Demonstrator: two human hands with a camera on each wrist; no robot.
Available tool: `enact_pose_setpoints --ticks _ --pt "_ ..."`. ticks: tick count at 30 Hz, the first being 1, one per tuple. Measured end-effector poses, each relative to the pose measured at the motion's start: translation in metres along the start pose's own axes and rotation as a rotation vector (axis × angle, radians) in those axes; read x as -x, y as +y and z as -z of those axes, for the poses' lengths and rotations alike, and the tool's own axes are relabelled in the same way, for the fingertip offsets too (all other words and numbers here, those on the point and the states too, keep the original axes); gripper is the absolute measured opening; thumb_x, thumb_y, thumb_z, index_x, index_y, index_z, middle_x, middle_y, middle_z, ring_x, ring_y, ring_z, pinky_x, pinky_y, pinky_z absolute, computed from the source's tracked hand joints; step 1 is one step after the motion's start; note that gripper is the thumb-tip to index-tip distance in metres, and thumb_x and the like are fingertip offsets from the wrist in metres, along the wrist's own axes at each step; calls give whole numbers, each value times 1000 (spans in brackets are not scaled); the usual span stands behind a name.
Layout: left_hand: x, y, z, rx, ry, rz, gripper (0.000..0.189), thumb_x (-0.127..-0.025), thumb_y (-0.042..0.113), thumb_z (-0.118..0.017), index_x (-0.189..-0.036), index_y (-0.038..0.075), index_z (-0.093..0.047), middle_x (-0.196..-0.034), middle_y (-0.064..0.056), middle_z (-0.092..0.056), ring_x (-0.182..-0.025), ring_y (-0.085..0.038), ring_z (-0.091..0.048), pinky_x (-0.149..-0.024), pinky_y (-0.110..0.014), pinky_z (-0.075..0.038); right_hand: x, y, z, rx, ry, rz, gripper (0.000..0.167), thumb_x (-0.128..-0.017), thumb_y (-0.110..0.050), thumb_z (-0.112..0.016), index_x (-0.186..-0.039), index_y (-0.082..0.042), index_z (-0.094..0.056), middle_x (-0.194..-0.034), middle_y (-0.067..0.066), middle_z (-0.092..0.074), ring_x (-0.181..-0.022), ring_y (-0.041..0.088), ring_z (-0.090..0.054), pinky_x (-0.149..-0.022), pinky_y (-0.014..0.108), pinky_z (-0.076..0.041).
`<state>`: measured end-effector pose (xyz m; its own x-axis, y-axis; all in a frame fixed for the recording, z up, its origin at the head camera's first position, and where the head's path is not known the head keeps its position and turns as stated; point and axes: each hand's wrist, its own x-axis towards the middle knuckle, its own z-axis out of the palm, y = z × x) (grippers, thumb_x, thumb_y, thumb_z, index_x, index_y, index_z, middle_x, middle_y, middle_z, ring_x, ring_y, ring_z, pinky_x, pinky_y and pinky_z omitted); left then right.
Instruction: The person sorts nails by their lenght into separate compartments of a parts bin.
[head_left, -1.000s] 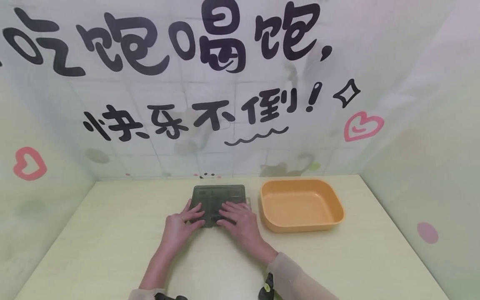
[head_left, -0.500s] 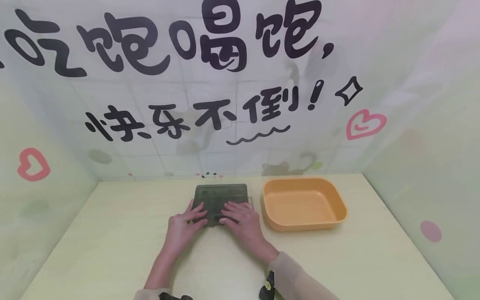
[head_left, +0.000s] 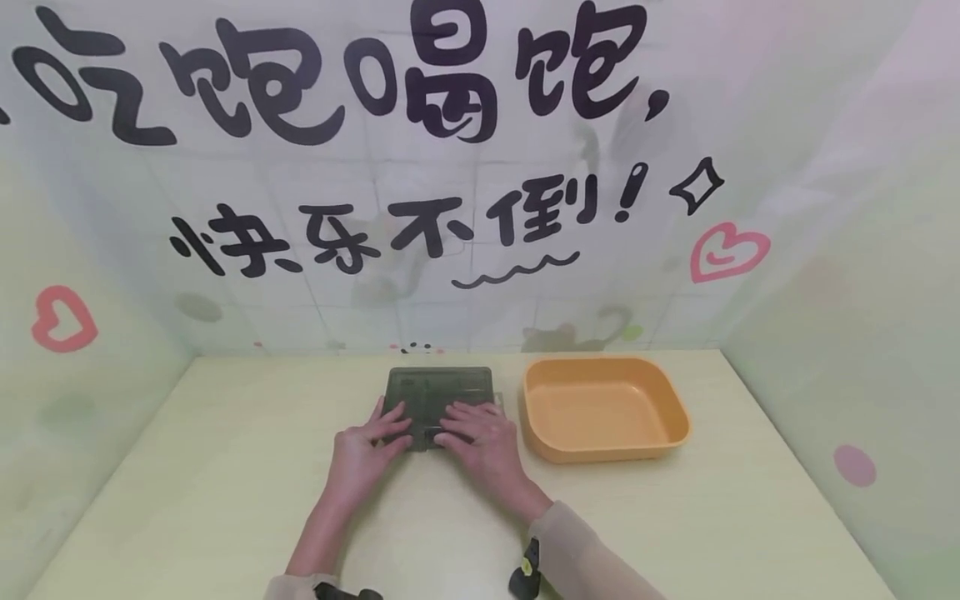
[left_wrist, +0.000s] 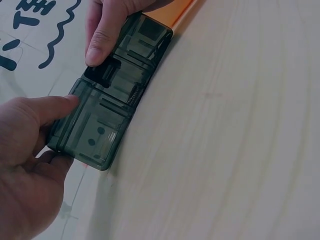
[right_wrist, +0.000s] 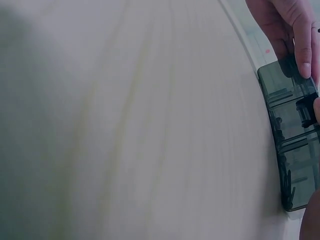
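A dark green see-through compartment box (head_left: 442, 385) lies on the table with its lid down. Dividers show through the lid, and small dark things are inside, too blurred to name. My left hand (head_left: 358, 460) grips its left end, the thumb on top and other fingers round the side in the left wrist view. My right hand (head_left: 489, 446) holds the right half, fingers spread over the lid. Its thumb (left_wrist: 100, 47) lies at a black latch (left_wrist: 106, 72) on the front edge. The right hand's far fingertips are partly hidden in the left wrist view.
An orange rounded basin (head_left: 607, 408) stands just right of the box, with nothing seen inside. Behind the pale wooden table (head_left: 225, 467) rises a printed wall (head_left: 337, 183), with side walls left and right. A small pale tab (head_left: 499, 403) sticks out at the box's right edge.
Both hands keep their places on the box, and its lid stays down. The whole view shifts only slightly.
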<state>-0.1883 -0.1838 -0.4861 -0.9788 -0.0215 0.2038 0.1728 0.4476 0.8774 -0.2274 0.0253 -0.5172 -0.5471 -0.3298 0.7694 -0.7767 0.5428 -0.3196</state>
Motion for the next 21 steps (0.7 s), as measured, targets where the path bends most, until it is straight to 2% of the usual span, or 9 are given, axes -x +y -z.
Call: enact_pose_setpoints --ticks 7,12,21 --pt "-3 2 0 6 -3 9 28 -86 -1 -80 -114 -3 -74 -140 -12 -59 -147 -33 -34 -110 -39 -37 -5 -4 3 2 -21 -45 26 -78 -24 -90 -97 -9 -82 -112 7 -76 -107 20 -73 -95 37 -54" --pt "-3 4 -2 13 -2 20 29 -86 -2 -80 -114 -4 -74 -140 -12 -59 -148 -32 -34 -110 -38 -37 -5 -5 5 17 -18 -43 26 -77 -24 -89 -97 -9 -82 -111 8 -76 -106 22 -73 -95 39 -54" --pt "3 1 -3 15 0 42 31 -86 -3 -79 -117 -2 -74 -143 -9 -58 -148 -31 -32 -110 -39 -37 -3 -9 4 38 -44 -67 25 -79 -26 -88 -97 -10 -82 -111 6 -76 -106 20 -73 -96 37 -54"
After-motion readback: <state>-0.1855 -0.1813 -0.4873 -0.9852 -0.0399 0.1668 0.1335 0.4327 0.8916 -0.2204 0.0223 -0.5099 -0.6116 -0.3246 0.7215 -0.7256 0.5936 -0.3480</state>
